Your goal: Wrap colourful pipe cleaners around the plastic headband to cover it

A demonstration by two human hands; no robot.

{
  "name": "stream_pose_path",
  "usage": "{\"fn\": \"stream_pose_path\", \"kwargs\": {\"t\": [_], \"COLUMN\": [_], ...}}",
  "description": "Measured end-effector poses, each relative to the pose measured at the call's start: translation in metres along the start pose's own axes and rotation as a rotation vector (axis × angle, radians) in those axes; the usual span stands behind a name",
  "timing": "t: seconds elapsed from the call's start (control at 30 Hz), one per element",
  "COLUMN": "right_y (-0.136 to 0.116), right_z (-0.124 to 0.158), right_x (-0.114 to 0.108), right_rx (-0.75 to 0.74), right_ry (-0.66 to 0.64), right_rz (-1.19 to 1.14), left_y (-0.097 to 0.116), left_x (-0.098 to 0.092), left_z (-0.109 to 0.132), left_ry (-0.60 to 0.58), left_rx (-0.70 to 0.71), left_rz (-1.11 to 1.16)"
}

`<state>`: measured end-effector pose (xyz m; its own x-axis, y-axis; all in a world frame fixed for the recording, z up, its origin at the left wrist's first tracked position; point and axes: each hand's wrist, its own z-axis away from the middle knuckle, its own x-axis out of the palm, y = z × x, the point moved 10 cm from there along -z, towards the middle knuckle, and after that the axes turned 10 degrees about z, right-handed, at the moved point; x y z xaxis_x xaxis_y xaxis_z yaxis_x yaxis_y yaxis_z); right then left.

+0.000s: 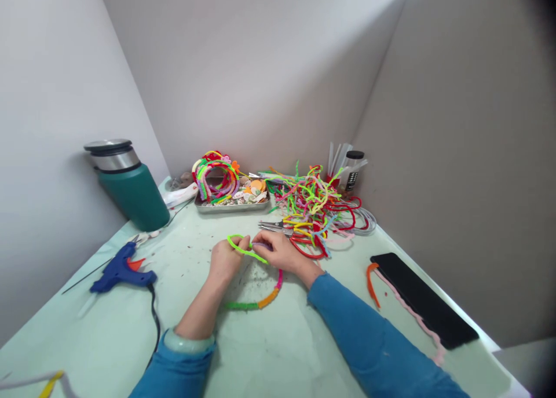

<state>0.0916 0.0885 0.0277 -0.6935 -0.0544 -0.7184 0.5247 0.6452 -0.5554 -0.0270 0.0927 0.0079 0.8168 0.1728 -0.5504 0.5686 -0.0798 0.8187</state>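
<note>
Over the middle of the table, my left hand (pixel 227 258) is closed in a pinch on a neon-green pipe cleaner (pixel 237 247), which bends into a loop above the fingers. Close beside it, my right hand (pixel 278 248) pinches at a purple stretch of pipe cleaner (pixel 263 246), where the green strand passes by. Below both hands curves a hoop wrapped in green, orange and pink (pixel 268 298). Its upper part is hidden behind the hands, so I cannot tell just how the green strand joins it.
Scissors (pixel 299 236) lie beyond my right hand, near a heap of pipe cleaners (pixel 313 195). A metal tray (pixel 232 208) holds finished hoops and small pieces. Left are a blue glue gun (pixel 124 270) and a green bottle (pixel 134 198); right, a black phone-like slab (pixel 428 299).
</note>
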Motion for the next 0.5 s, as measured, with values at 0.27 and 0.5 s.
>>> {"fn": "stream_pose_path", "kwargs": {"t": [0.27,0.5], "right_y": [-0.0014,-0.0023], "right_z": [-0.0003,-0.0002], "right_x": [0.0026,-0.0016], "right_rx": [-0.003,0.024], "right_ry": [0.008,0.024], "right_rz": [-0.024,-0.031], "left_y": [0.0041,0.0053], "left_x": [0.0021,-0.0012], "left_z": [0.0014,0.0008], "left_ry": [-0.004,0.019], "left_rx": [0.042,0.046], "left_rz": [-0.076,-0.086]}}
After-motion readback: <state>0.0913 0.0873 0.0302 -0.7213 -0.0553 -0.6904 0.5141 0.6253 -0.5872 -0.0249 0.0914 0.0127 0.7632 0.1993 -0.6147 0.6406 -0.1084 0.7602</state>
